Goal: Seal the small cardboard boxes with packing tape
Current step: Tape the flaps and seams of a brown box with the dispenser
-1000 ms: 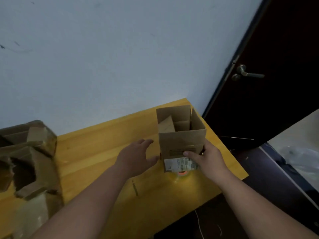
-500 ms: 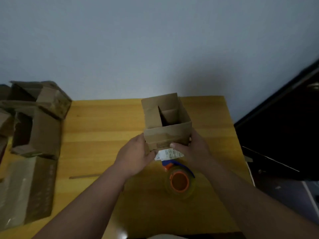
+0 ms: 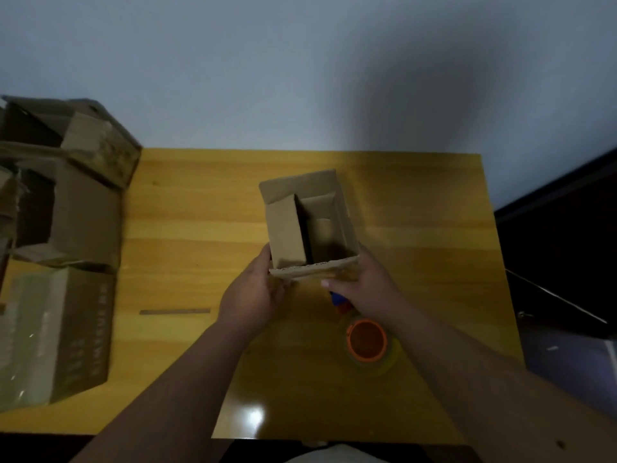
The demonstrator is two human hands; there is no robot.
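gripped box (image 3: 309, 225) between both hands above table (image 3: 200, 222): left hand (image 3: 255, 292) curled round near-left corner, right hand (image 3: 364, 289) round near-right. flaps open, one folded inward. tape roll (image 3: 367, 342) just below right hand.

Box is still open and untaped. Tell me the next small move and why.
Probably fold the flaps shut first. The small cardboard box stands open-topped, held on both sides by the left hand and the right hand, while the tape roll lies untouched on the table.

Both arms reach forward, left hand (image 3: 251, 295) and right hand (image 3: 364, 289) curled inward.
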